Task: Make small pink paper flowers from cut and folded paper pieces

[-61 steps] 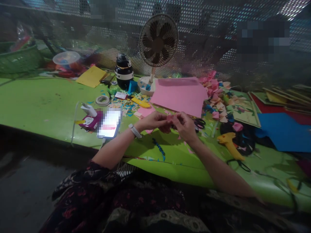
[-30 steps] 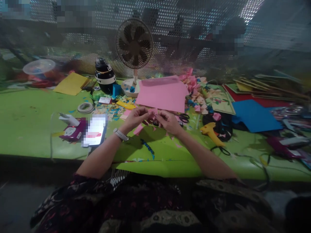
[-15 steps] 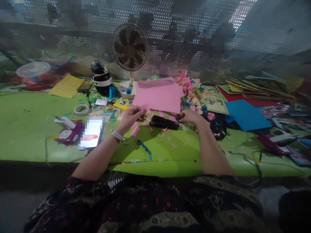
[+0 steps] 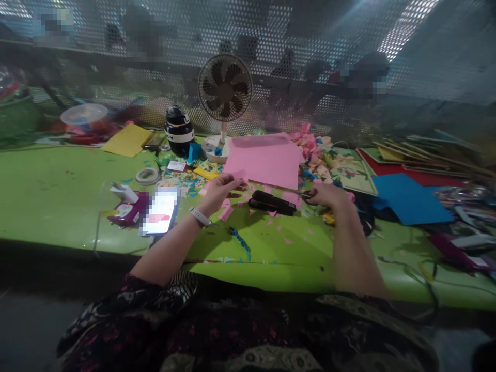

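My left hand (image 4: 221, 192), with a white watch band (image 4: 200, 217) at the wrist, pinches a small piece of pink paper (image 4: 239, 175) between thumb and fingers. My right hand (image 4: 332, 197) is closed round the dark handles of a pair of scissors (image 4: 308, 195). Their thin blades point left, along the near edge of a large pink sheet (image 4: 263, 157). Between my hands a black stapler (image 4: 272, 203) lies on the green table (image 4: 279, 243). Pink scraps (image 4: 226, 213) are scattered about it.
A phone (image 4: 160, 211) and a purple device (image 4: 127, 211) lie at left, by a tape roll (image 4: 148, 176). A fan (image 4: 225, 88) and black jar (image 4: 179, 134) stand behind. Blue paper (image 4: 413, 199) lies right. A braided blue strip (image 4: 239, 238) is in front.
The whole view has shifted, so the table appears farther right and lower. My right hand has drawn away to the right of the stapler, and more of the scissors shows. My left hand keeps its pinch.
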Demonstrator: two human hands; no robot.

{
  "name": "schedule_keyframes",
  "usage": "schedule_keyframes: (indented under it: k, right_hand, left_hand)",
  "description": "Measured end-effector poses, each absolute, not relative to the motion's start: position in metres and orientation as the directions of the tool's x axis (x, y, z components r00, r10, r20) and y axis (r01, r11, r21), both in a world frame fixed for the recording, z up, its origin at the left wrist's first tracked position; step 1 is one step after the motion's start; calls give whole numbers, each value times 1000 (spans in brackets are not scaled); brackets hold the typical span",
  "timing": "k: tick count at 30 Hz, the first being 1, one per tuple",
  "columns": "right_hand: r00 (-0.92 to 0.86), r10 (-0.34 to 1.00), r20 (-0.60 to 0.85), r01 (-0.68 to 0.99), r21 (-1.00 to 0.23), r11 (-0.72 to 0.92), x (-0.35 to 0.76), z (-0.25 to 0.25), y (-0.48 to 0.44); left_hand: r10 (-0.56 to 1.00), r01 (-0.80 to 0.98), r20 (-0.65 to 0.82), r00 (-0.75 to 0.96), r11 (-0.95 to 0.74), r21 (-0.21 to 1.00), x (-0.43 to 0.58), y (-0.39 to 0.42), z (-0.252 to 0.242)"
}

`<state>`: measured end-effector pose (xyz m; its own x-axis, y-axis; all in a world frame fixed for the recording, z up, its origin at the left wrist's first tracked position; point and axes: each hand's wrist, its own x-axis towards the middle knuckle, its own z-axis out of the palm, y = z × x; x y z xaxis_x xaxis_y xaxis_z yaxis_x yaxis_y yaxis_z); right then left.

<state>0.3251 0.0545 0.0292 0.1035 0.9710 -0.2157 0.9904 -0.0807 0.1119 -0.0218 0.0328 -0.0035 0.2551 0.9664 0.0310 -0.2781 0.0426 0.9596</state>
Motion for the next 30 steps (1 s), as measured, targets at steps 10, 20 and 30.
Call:
schedule_keyframes:
  k: [10, 20, 30]
  right_hand:
    - [11, 996, -85, 863, -502, -53, 335, 68, 20]
    - [-245, 953, -178, 420, -906, -61, 214, 31, 5]
    - [-419, 899, -130, 341, -940, 22, 191, 32, -10]
  left_hand:
    - [954, -318, 15, 301, 86, 944, -20, 28, 5]
    - [976, -368, 31, 215, 52, 928, -18, 25, 9]
    - [962, -348, -6, 274, 105, 932, -14, 19, 15]
